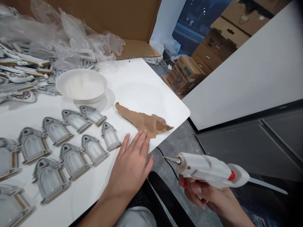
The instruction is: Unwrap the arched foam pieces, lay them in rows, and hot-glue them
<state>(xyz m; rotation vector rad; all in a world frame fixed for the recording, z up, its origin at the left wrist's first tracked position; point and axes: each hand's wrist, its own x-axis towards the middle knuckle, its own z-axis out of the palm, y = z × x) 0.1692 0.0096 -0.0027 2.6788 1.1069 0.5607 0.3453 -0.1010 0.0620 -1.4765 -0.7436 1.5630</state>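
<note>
My right hand (208,195) is closed round the handle of a white hot glue gun (208,170), held off the table's right edge with its metal nozzle pointing left. My left hand (131,167) lies flat and open on the white table (139,85), fingers stretched toward a torn scrap of brown paper (144,121). Just left of that hand lie several grey arch-shaped cutouts (71,148) with brown edges, set out in rows.
A white bowl (81,84) stands behind the cutouts. Crumpled clear plastic (71,41) and a heap of other printed pieces (19,72) fill the back left. A large cardboard sheet (113,19) stands behind; stacked boxes (203,60) sit on the floor at right.
</note>
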